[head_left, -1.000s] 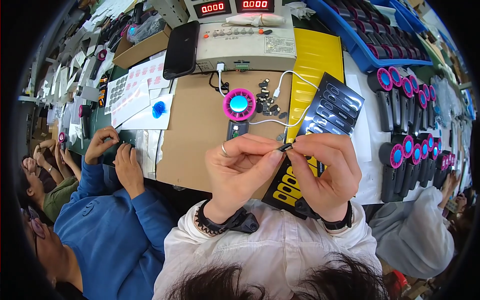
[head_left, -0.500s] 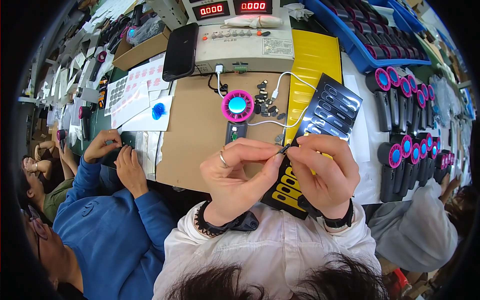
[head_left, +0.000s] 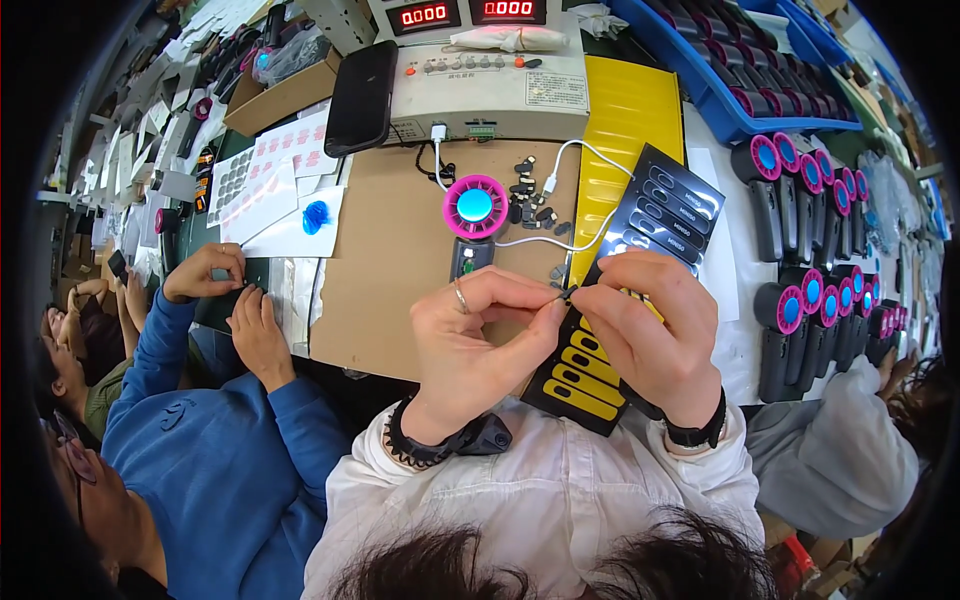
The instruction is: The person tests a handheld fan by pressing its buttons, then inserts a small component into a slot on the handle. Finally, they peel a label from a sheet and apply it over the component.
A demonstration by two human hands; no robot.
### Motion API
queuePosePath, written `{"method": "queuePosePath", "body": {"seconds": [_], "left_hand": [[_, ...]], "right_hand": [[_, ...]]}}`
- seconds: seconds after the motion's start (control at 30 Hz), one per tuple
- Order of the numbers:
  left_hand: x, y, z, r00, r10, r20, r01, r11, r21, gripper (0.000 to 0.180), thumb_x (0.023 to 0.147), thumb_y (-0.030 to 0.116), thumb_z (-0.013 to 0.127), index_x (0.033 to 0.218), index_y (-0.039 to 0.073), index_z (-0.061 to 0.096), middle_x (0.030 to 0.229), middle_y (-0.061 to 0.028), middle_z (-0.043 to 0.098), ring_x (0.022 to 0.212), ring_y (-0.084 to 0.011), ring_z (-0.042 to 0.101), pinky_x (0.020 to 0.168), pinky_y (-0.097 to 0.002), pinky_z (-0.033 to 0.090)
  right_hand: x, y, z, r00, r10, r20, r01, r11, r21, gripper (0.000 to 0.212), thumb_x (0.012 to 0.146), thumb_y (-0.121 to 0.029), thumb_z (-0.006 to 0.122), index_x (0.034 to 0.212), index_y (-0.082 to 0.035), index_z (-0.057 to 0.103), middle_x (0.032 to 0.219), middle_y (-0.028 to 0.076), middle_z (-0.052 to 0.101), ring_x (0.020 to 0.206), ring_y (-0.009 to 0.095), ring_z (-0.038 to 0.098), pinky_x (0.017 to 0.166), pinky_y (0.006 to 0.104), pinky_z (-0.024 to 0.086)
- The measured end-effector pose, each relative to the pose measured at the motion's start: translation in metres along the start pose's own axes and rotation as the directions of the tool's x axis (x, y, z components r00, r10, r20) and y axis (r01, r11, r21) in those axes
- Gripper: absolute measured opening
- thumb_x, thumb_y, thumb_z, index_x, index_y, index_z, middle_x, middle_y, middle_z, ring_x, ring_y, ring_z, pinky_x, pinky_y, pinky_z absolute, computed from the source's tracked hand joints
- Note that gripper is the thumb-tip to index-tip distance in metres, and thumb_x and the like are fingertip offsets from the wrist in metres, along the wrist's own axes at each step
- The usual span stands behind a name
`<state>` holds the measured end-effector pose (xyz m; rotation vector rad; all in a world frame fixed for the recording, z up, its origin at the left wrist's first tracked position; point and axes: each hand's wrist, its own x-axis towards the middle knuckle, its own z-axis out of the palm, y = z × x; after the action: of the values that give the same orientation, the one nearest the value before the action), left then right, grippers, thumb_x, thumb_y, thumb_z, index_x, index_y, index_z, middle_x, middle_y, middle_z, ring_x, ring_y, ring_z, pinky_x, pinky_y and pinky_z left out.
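Between the fingertips of my left hand point(head_left: 485, 345) and my right hand point(head_left: 650, 335) is a small dark piece point(head_left: 566, 294), pinched from both sides; its kind is too small to make out. Just beyond my left hand lies a handheld fan point(head_left: 475, 207) with a magenta ring and blue centre, its dark handle partly behind my fingers. Several small black parts point(head_left: 530, 195) are scattered beside the fan. Under my right hand is a black sheet of oval stickers point(head_left: 668, 205), partly peeled to yellow.
A pale test box point(head_left: 485, 95) with red displays stands at the back, a black phone point(head_left: 362, 100) leaning on it. White cables point(head_left: 550, 185) cross the brown board point(head_left: 385, 270). Finished-looking fans point(head_left: 800, 300) stand at right below a blue crate point(head_left: 745, 125). A co-worker in blue point(head_left: 230, 440) sits left.
My right hand has shifted slightly up and left, its fingertips closing in over the small dark piece. My left hand stays nearly in place. At left, the co-worker's hands have hardly moved.
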<state>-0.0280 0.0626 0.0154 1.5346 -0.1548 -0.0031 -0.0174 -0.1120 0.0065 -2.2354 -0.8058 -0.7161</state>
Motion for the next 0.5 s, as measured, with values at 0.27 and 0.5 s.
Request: {"method": "queuePosePath", "body": {"seconds": [0.27,0.5], "left_hand": [[0.002,-0.005,-0.001,1.000,-0.019,0.011,0.020,1.000,-0.025,0.008,0.074,-0.007,0.064,0.081,-0.006,0.063,0.082,-0.0099,0.064,0.075,-0.0116,0.061,0.071,-0.0240,0.052],[0.001,-0.022,0.002,0.990,-0.117,0.084,0.142,0.891,-0.430,0.010,0.079,-0.006,0.062,0.089,-0.006,0.061,0.089,-0.0110,0.064,0.078,-0.0122,0.061,0.075,-0.0249,0.051]], "right_hand": [[0.004,-0.001,0.003,1.000,-0.005,0.005,0.005,1.000,-0.010,0.021,0.061,0.004,0.069,0.079,-0.003,0.059,0.082,0.009,0.059,0.076,0.026,0.061,0.067,0.0343,0.052],[-0.005,-0.007,0.005,0.990,0.141,-0.023,-0.139,0.988,0.066,0.020,0.065,0.007,0.066,0.081,-0.001,0.056,0.083,0.012,0.059,0.076,0.025,0.060,0.068,0.0322,0.050]]}}
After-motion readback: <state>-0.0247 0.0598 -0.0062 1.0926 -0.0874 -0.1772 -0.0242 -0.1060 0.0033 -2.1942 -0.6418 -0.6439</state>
